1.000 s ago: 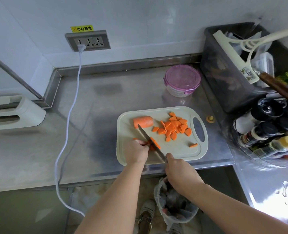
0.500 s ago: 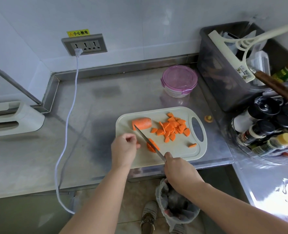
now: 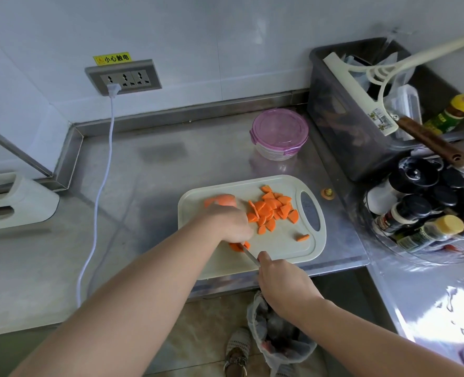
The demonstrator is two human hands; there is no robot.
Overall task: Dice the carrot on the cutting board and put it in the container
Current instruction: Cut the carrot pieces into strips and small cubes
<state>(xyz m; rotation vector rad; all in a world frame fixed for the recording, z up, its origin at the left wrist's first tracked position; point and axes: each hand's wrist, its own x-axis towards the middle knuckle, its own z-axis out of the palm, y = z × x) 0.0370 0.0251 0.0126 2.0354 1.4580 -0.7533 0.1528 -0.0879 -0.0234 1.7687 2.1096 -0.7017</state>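
yellow sticker (image 3: pixel 112 59) | above wall socket (image 3: pixel 123 78) | reads 小心触电

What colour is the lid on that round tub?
The lid is see-through purple, clearest in the head view.

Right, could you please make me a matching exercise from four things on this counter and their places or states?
Things:
1 container
2 knife
3 plug
4 carrot slices

Places or states:
A in the socket
B piled on the board
C gripped by the right hand
D lid on, beyond the board

Pairs: 1-D, 2-C, 3-A, 4-B.
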